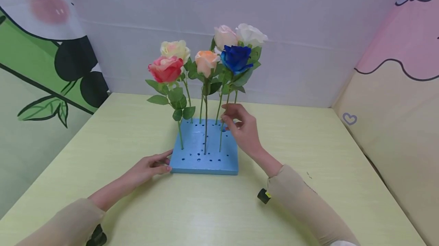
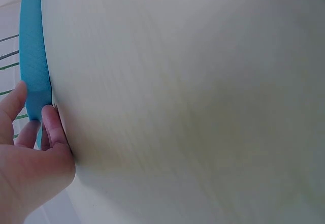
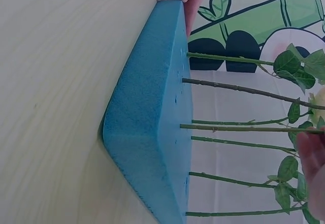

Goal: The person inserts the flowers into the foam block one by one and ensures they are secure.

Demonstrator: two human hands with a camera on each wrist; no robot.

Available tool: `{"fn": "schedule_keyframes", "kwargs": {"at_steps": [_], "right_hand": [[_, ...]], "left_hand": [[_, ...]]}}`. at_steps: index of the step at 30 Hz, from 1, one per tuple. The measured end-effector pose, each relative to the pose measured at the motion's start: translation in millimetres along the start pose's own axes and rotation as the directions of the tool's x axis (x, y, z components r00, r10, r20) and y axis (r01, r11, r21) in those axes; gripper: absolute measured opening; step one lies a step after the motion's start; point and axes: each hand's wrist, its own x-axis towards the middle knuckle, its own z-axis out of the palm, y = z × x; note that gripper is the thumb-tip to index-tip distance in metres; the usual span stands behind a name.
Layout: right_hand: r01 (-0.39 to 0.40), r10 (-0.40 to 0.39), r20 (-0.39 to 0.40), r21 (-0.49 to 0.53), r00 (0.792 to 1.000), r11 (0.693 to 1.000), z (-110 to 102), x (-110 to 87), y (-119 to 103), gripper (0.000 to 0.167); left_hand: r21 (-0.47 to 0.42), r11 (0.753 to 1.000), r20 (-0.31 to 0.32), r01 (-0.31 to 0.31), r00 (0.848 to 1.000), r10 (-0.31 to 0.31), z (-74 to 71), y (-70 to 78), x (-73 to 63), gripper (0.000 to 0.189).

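My right hand [image 1: 244, 126] pinches the green stem [image 3: 238, 128] of a blue rose [image 1: 236, 59] between thumb and fingers. That stem's lower end stands in a hole toward the front right of a blue foam board [image 1: 192, 166]. My left hand [image 1: 151, 168] holds the board by its front left corner, thumb and fingers on either side of the corner. In front of the left wrist view, the board's side [image 2: 33, 36] runs up from the fingers. A red-pink rose [image 1: 166, 69] and a peach rose [image 1: 206, 62] also stand upright in the board.
Behind them rise a cream rose [image 1: 175, 50], a light pink rose [image 1: 225, 37] and a white rose [image 1: 251, 34], close together with overlapping leaves. Several small holes dot the board. The pale wooden table [image 1: 295, 208] meets a light cloth backdrop [image 1: 295, 74] at the back.
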Motion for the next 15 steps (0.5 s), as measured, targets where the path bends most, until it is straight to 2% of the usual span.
{"fn": "schedule_keyframes", "kwargs": {"at_steps": [9, 15], "right_hand": [[-0.003, 0.005, 0.021, -0.073, 1.0, 0.997, 0.6, -5.3, 3.4, 0.025], [-0.011, 0.012, 0.016, -0.073, 1.0, 0.997, 1.7, -8.6, 4.9, 0.027]], "left_hand": [[-0.009, 1.0, 0.001, 0.002, 1.0, -0.002, 0.2, -1.7, 0.3, 0.069], [-0.012, 1.0, 0.005, -0.005, 1.0, 0.005, -0.1, -1.2, -0.1, 0.069]]}}
